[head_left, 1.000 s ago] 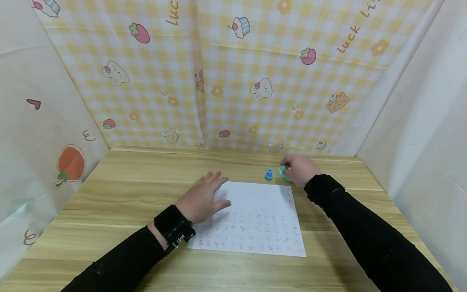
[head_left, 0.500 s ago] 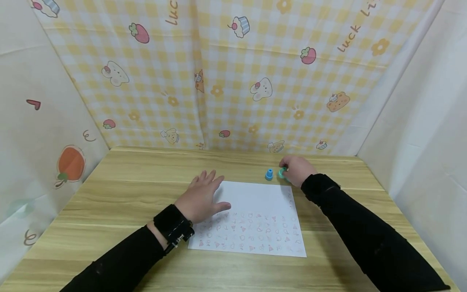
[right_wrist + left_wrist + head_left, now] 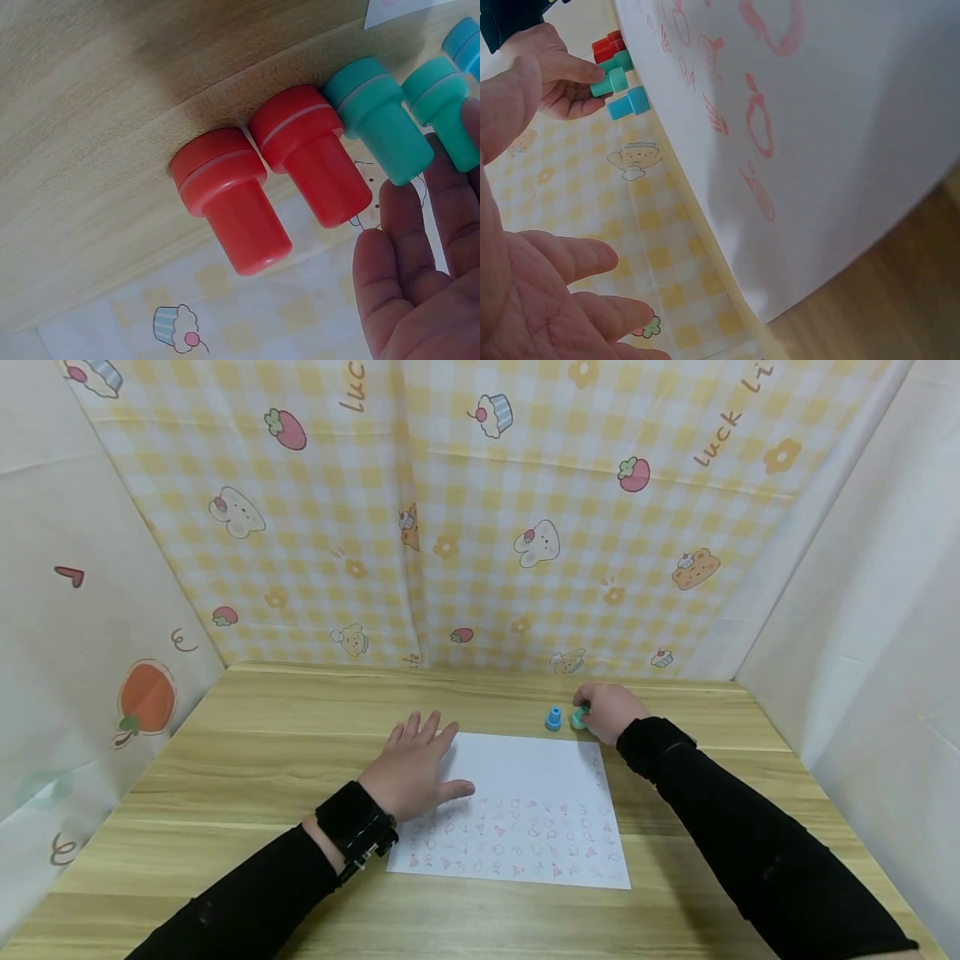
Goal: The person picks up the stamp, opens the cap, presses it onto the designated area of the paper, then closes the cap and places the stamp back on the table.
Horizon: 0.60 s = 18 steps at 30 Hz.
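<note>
My right hand (image 3: 613,710) pinches a green stamp (image 3: 438,96) between thumb and fingers at the back right of the table. The stamp stands upright. A blue stamp (image 3: 553,719) stands just left of it. On the other side, a second green stamp (image 3: 379,120) and two red stamps (image 3: 300,154) stand in a row; the hand hides them in the head view. My left hand (image 3: 412,772), fingers straight and spread, lies over the left edge of a white sheet of paper (image 3: 525,768). Small red stamped prints in rows cover its lower part.
The wooden table (image 3: 300,710) ends at a yellow checked cloth (image 3: 465,568) hanging along its back. White cloth (image 3: 862,635) hangs on the right side, and another white cloth (image 3: 97,635) on the left.
My right hand has shifted slightly left and down, and the green stamp it holds has come lower, beside the blue one. The left hand's fingers have spread a little; the paper stays in place.
</note>
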### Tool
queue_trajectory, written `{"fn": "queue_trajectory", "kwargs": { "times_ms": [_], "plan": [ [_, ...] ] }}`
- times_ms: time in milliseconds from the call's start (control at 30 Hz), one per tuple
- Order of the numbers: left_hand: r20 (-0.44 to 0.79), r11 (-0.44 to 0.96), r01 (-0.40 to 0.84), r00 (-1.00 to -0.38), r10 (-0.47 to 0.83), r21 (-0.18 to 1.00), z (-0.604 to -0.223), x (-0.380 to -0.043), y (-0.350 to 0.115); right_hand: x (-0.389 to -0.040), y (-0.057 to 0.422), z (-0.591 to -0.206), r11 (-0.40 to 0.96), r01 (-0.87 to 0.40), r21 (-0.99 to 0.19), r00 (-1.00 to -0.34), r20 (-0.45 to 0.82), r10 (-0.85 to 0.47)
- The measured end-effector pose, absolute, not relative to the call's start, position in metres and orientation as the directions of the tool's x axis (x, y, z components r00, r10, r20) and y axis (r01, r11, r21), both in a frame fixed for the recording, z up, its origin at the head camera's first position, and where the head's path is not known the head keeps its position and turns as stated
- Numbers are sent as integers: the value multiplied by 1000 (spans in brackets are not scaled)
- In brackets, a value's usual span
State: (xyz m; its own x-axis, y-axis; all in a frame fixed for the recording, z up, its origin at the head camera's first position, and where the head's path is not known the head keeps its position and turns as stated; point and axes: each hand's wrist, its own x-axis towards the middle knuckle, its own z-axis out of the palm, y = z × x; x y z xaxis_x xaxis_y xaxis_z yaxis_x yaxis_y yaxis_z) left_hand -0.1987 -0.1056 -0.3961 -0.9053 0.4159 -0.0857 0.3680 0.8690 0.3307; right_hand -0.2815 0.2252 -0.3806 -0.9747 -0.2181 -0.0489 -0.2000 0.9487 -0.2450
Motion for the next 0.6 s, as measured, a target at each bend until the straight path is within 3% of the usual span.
{"fn": "queue_trajectory", "kwargs": {
  "times_ms": [600],
  "plan": [
    [-113, 877, 355, -906, 409, 325, -397, -198, -105, -281, 223, -382, 955, -189, -229, -976, -66, -209]
  ]
}}
